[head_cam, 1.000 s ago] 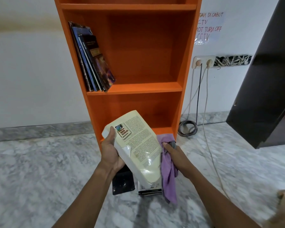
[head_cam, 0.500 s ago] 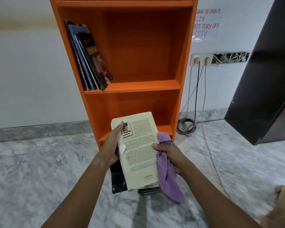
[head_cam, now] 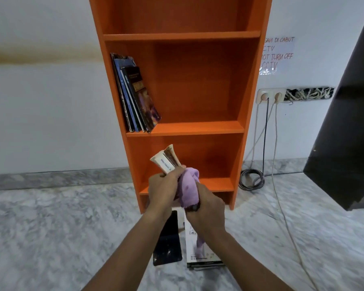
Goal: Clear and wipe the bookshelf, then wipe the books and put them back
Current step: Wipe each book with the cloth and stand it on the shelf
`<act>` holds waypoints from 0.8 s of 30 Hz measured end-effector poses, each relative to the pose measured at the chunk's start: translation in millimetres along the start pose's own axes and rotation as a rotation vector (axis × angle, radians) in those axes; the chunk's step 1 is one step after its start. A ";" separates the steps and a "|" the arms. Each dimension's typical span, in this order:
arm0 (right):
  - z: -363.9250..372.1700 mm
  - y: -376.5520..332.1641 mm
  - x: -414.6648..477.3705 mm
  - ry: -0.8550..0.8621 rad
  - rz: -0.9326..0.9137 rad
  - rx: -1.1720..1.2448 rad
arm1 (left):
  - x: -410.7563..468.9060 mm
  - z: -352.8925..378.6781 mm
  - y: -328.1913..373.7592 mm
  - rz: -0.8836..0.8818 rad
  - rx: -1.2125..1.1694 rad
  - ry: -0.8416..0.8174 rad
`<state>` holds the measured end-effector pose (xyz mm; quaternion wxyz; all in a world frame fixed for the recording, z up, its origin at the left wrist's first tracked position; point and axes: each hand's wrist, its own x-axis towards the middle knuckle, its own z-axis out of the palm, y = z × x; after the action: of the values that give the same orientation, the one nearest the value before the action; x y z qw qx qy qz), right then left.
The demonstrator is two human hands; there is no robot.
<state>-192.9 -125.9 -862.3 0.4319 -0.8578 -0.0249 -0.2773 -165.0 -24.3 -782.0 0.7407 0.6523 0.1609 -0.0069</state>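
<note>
Cream book wiped in front of the orange bookshelf

The book is gripped low down by the left hand, while a purple cloth is bunched against it in the curled right hand. If the cloth is pushed too hard, the book could be twisted loose and dropped onto the floor books lying beneath.
</note>
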 end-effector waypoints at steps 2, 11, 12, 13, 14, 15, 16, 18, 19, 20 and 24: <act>0.0 -6.3 6.2 -0.033 -0.138 -0.048 | -1.9 -3.9 3.6 0.017 -0.081 -0.003; -9.6 -12.9 43.5 -0.076 0.193 0.490 | 4.7 -44.0 10.4 0.123 0.005 -0.321; -17.5 -13.5 50.9 -0.087 0.250 0.564 | 0.8 -44.7 12.3 0.099 0.009 -0.363; -24.9 -15.4 56.4 -0.108 0.302 0.644 | -1.2 -45.4 13.3 0.072 -0.008 -0.404; -30.8 -14.4 60.1 -0.141 0.328 0.713 | -1.2 -46.0 13.0 0.043 -0.033 -0.432; -33.8 -13.3 62.2 -0.164 0.327 0.751 | 0.0 -47.6 13.5 0.016 -0.047 -0.442; -34.8 -11.4 62.8 -0.180 0.316 0.750 | 2.7 -48.8 14.6 -0.001 -0.035 -0.440; -32.4 -5.6 62.2 -0.158 0.288 0.740 | 5.7 -51.5 21.6 -0.011 0.010 -0.445; -31.4 -4.1 62.1 -0.127 0.270 0.741 | 6.9 -52.8 25.0 -0.020 0.028 -0.450; -30.8 -3.7 63.7 -0.080 0.259 0.731 | 9.5 -53.7 27.5 -0.028 0.055 -0.455; -29.6 -6.8 78.4 0.112 0.293 0.677 | 12.6 -61.1 28.9 -0.008 0.219 -0.551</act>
<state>-142.0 -159.4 -804.4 0.7270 -0.6443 0.0318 -0.2352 -160.7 41.7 -763.2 0.6817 0.7011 -0.0452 -0.2040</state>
